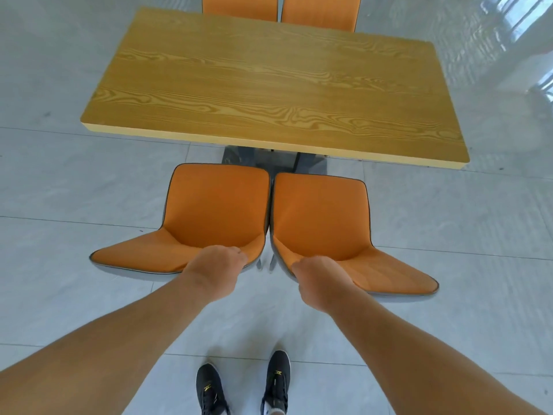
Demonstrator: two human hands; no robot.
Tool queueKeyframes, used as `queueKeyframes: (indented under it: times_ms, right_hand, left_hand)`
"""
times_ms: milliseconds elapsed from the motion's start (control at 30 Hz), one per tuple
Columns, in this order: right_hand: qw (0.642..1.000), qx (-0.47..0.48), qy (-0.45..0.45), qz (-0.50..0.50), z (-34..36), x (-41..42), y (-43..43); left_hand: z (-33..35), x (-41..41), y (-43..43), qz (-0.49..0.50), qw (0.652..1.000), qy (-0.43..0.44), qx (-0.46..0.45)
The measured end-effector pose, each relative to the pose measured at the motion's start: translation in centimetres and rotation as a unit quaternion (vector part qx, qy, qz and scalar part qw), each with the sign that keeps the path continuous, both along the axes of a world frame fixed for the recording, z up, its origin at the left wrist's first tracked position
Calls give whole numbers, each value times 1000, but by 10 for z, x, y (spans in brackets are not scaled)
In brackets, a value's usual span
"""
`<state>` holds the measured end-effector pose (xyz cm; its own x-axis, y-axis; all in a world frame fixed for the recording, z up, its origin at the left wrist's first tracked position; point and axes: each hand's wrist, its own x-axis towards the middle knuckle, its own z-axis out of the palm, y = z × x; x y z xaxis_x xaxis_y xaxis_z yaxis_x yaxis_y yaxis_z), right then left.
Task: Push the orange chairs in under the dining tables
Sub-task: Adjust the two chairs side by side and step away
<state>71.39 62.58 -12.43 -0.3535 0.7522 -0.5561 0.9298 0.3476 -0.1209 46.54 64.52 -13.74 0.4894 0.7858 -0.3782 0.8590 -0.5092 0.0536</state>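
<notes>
Two orange chairs stand side by side in front of me, their seats facing a wooden dining table [269, 85]. My left hand [214, 269] grips the top edge of the left chair's [215, 205] backrest. My right hand [314, 280] grips the top edge of the right chair's [320, 214] backrest. Both seats stop just short of the table's near edge, with a narrow strip of floor between. The two chairs touch along their inner sides.
Two more orange chairs [239, 7] [320, 10] stand tucked in at the table's far side. The table's dark base [260, 160] shows beneath the near edge. Glossy grey floor tiles [74, 190] surround everything. My dark shoes [209, 390] stand behind the chairs.
</notes>
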Motion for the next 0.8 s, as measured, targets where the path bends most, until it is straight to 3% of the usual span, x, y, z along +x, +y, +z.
queueKeyframes:
  times_ms: [333, 800]
  right_hand:
    - [999, 29, 22, -1, 2, -14, 15]
    - [1000, 13, 2, 16, 1, -15, 6]
  left_hand:
    - [3, -5, 26, -26, 998, -21, 57]
    - [3, -3, 19, -7, 1000, -13, 23]
